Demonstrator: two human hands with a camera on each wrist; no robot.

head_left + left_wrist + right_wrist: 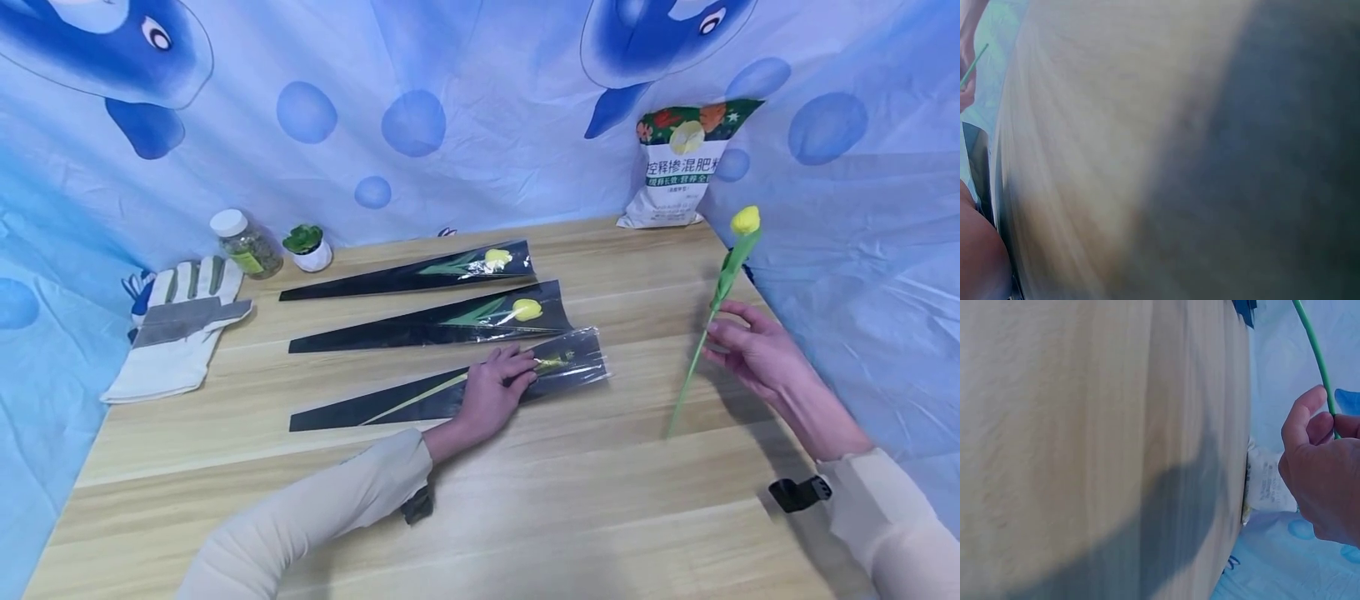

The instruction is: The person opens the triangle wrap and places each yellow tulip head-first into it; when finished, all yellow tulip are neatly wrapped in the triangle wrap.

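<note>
My left hand lies flat on the nearest black-and-clear cone sleeve, its fingers straight over the wide end. That sleeve holds a tulip whose pale stem shows through. My right hand pinches the green stem of a loose yellow tulip and holds it tilted above the table's right side. In the right wrist view the fingers curl round the stem. Two more sleeves, each with a yellow tulip inside, lie further back. The left wrist view is blurred.
A white and grey work glove lies at the left edge of the wooden table. A jar and a small white pot stand behind it. A fertiliser bag leans at the back right against the blue backdrop.
</note>
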